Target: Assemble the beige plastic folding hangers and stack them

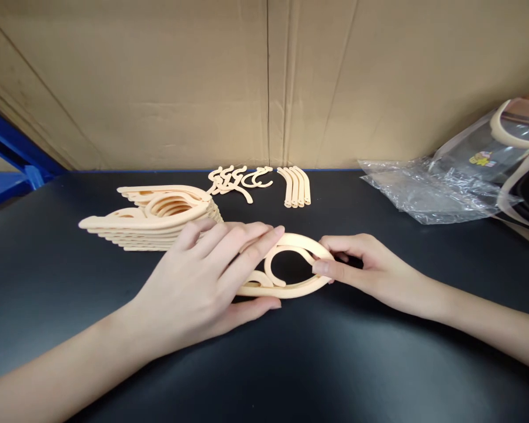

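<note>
A cream folding plastic hanger (306, 289), folded into a loop with a curled hook inside, lies between my hands just above the black table. Across its left part rests my left hand (211, 276), fingers over the far side and thumb along the near side, hiding that end. My right hand (365, 261) pinches the rounded right end between thumb and fingers. Just behind my left hand stands a neat stack of similar folded hangers (136, 222), its right side partly covered by my fingers.
Behind are a small pile of loose cream hooks (231, 179) and several curved cream arm pieces (294, 187) side by side. Clear plastic bags (432, 191) lie at right by a bag with a cream handle (506, 132). Cardboard (158, 88) walls the back; a blue frame (17, 144) stands left.
</note>
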Demonstrator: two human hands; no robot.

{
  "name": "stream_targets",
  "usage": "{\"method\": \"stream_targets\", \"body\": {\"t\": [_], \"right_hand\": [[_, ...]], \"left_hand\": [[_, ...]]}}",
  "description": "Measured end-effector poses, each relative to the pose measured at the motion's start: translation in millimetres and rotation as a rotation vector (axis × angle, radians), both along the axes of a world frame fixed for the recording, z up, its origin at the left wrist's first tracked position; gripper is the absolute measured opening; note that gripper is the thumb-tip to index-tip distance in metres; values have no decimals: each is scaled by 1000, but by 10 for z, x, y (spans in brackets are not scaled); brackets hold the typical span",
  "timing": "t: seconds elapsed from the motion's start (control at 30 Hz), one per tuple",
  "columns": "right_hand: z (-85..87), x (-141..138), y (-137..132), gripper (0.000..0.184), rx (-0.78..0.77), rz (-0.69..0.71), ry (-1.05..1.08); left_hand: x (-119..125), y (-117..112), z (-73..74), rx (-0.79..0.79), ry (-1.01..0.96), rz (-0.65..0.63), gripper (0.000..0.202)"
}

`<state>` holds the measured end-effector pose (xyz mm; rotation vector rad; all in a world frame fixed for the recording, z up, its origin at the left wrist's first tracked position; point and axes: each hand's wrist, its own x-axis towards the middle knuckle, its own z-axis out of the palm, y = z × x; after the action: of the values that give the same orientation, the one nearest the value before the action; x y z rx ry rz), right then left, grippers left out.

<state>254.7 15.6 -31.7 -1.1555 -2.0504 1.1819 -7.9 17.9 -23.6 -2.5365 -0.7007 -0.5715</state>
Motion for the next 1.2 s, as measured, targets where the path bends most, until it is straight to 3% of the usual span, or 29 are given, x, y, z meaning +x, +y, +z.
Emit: {"method": "stream_targets", "body": {"t": [0.1, 0.23, 0.6, 1.07, 1.2], "right_hand": [[10, -2, 1, 36, -159, 15, 132], [12, -9, 8, 33, -231, 19, 205], [22, 15, 19, 25, -282, 26, 256], [6, 15, 24, 33, -217, 44, 194], [-6, 19, 38, 38, -190, 21, 300]], "left_hand": [[-1, 21, 11, 31, 9, 12, 59], [4, 19, 16, -9, 1, 10, 57], [19, -6, 32, 6, 36, 6, 59], [-4, -41, -25, -96, -29, -10, 50], [2, -63, 3, -131, -61, -1, 49]]}}
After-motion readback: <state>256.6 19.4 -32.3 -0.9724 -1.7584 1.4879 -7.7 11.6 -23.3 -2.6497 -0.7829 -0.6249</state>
